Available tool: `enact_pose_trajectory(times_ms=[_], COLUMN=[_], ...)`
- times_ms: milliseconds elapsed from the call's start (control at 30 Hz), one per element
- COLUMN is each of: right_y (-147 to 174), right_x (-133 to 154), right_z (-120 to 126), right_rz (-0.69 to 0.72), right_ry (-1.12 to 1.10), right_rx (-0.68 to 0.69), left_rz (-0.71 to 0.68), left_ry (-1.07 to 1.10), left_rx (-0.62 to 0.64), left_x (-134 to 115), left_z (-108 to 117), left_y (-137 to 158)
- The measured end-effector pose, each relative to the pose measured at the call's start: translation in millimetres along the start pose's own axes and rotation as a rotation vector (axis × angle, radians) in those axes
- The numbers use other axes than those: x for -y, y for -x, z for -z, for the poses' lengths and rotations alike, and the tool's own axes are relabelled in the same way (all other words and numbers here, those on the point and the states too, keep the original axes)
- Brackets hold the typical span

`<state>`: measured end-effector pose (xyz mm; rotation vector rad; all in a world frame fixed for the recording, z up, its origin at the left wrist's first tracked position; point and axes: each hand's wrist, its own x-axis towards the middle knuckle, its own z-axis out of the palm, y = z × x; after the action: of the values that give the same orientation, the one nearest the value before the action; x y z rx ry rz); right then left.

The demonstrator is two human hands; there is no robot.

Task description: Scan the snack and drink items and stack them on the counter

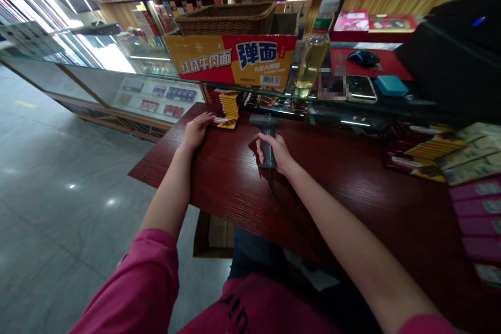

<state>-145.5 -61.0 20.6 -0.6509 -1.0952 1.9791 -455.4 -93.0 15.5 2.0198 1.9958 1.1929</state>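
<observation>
My right hand (278, 152) is wrapped around the grip of a dark grey barcode scanner (268, 124), held over the brown wooden tabletop with its head pointing away from me. A black cable (279, 199) runs from its base back along the table. At the table's far left edge, my left hand (197, 129) has its fingers on the left end of a small yellow-and-red packet (227, 123); the thumb is hard to make out. Right behind that packet rises a stack of similar packets (229, 103).
A noodle carton (235, 62) with a wicker basket (227, 18) stands on the glass counter, beside a bottle of yellowish liquid (312, 57). More packets (422, 148) and pink boxes (477, 211) are piled on the right. An open cardboard box (201, 237) sits below the table.
</observation>
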Motion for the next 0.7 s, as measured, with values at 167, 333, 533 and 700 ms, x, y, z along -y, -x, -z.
enact_pose_trajectory(times_ms=[167,333,533,700], right_y=[0.5,3.1,2.7,3.4], right_x=[-4.2,-4.1,-7.0,-7.2], right_z=[2.8,7.5,7.7,7.7], right_rz=[0.055,0.06,0.048,0.07], right_ry=[-0.024,-0.061,-0.039,-0.066], right_rx=[-0.03,-0.04,-0.03,-0.035], left_rz=[-0.068,0.012,0.041,0.042], left_ry=[-0.384,-0.577,-0.579,-0.587], left_rx=[0.035,0.144,0.191,0.13], left_x=[-33.4,-48.7,-37.4,-36.7], left_z=[-3.6,-13.9,-20.1,-21.0], left_y=[9.5,13.9,5.9,6.6])
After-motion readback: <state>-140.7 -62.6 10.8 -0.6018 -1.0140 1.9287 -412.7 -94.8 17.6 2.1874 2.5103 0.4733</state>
